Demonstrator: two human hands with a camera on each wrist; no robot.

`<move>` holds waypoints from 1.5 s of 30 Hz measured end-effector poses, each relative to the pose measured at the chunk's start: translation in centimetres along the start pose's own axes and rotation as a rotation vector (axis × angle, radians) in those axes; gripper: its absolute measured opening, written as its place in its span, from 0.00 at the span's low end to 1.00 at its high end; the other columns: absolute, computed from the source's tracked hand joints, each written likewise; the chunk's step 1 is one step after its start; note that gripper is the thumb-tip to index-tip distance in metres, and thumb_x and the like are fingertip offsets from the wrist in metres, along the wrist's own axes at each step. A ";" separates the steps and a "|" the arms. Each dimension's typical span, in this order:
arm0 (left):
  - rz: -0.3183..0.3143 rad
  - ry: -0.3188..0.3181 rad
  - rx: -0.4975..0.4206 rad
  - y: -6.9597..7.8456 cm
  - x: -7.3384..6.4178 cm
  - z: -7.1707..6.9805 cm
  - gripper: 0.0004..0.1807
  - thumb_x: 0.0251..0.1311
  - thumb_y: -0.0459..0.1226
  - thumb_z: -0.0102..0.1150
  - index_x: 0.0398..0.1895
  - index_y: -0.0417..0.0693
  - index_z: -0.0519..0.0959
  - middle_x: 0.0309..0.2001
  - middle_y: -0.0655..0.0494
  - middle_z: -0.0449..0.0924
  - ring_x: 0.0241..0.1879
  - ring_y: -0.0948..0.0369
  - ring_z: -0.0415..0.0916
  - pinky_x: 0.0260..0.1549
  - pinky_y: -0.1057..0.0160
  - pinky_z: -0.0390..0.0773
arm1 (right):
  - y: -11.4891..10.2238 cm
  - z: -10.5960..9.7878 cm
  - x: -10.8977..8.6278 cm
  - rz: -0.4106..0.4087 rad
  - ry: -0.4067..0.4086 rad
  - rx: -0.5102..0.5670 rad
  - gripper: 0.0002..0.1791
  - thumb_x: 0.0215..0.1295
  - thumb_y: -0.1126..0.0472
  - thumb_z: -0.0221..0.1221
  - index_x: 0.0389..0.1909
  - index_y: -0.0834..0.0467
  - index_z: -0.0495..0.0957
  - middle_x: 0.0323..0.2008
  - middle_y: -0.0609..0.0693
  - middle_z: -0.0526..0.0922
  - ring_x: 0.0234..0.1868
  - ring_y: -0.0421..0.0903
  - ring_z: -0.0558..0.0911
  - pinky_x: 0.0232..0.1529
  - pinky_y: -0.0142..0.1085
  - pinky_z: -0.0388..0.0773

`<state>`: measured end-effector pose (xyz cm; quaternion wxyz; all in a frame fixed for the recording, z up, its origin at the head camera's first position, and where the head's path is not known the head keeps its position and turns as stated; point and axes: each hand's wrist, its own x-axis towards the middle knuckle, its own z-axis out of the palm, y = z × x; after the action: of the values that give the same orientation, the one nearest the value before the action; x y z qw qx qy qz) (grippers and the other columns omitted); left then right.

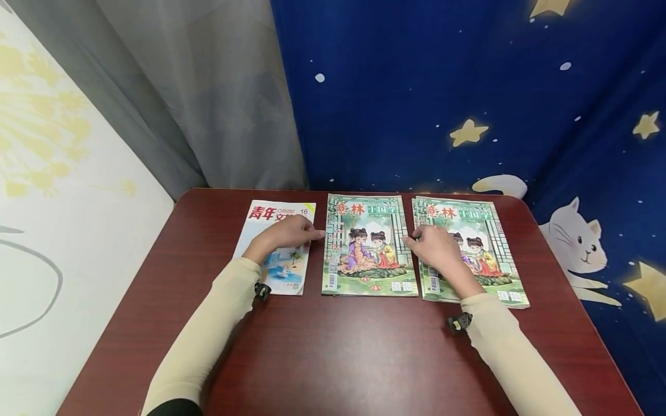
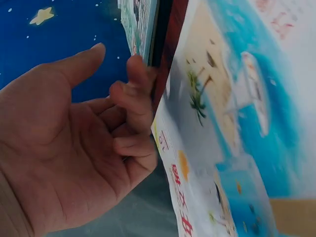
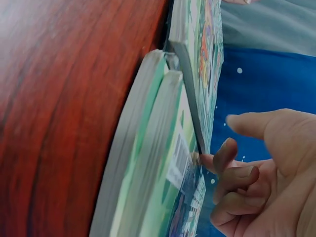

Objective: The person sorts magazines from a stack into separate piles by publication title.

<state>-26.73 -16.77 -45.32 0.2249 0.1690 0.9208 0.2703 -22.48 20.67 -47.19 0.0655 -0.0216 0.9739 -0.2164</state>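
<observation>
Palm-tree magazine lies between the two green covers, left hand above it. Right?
No: the palm-tree magazine lies left of both green covers, not between them; the head view shows it. The left hand is above it.

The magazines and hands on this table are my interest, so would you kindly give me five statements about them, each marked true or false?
1. The left hand is over the left magazine. True.
2. The right hand is over the left magazine. False: it is over the right stack.
3. The right stack holds more than one magazine. True.
4. The middle magazine has a beach on its cover. False: it shows two seated figures.
5. The table is white. False: it is dark red.
</observation>
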 end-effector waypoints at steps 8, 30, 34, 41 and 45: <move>-0.020 -0.073 0.007 0.8 1.2 0.6 0.32 0.77 0.56 0.55 0.22 0.42 0.85 0.16 0.54 0.76 0.14 0.63 0.61 0.22 0.62 0.66 | -0.6 0.3 0.5 0.013 -0.065 0.002 0.31 0.72 0.40 0.63 0.10 0.47 0.68 0.10 0.39 0.59 0.14 0.40 0.58 0.18 0.35 0.54; -0.026 -0.055 0.057 1.9 2.5 2.0 0.25 0.74 0.49 0.62 0.18 0.51 0.73 0.22 0.55 0.83 0.21 0.57 0.77 0.23 0.62 0.70 | 1.2 0.0 1.8 0.009 -0.283 0.179 0.30 0.73 0.42 0.62 0.14 0.48 0.64 0.13 0.39 0.57 0.16 0.40 0.56 0.24 0.37 0.63; -0.016 -0.032 -0.017 1.8 2.6 2.1 0.20 0.76 0.47 0.59 0.27 0.47 0.72 0.25 0.52 0.86 0.27 0.55 0.86 0.25 0.62 0.69 | 1.1 0.0 1.8 -0.023 -0.269 0.195 0.23 0.74 0.44 0.61 0.23 0.51 0.67 0.19 0.43 0.63 0.21 0.43 0.62 0.29 0.39 0.66; -0.033 -0.019 -0.097 2.1 2.6 2.3 0.16 0.78 0.44 0.58 0.34 0.43 0.72 0.24 0.52 0.85 0.28 0.57 0.88 0.26 0.61 0.67 | 1.1 -0.3 1.6 -0.040 -0.241 0.271 0.20 0.76 0.46 0.60 0.29 0.53 0.66 0.21 0.44 0.61 0.23 0.45 0.64 0.29 0.39 0.65; -0.026 -0.025 -0.158 2.5 2.4 2.3 0.15 0.78 0.45 0.57 0.37 0.44 0.71 0.26 0.51 0.84 0.31 0.54 0.90 0.26 0.62 0.66 | 1.2 -0.7 1.2 -0.049 -0.235 0.317 0.21 0.76 0.47 0.60 0.29 0.52 0.63 0.18 0.41 0.58 0.22 0.44 0.62 0.28 0.39 0.64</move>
<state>-27.11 -12.75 -46.44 0.2525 0.1423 0.8957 0.3371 -23.78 21.97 -47.27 0.1760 -0.0601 0.9124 -0.3646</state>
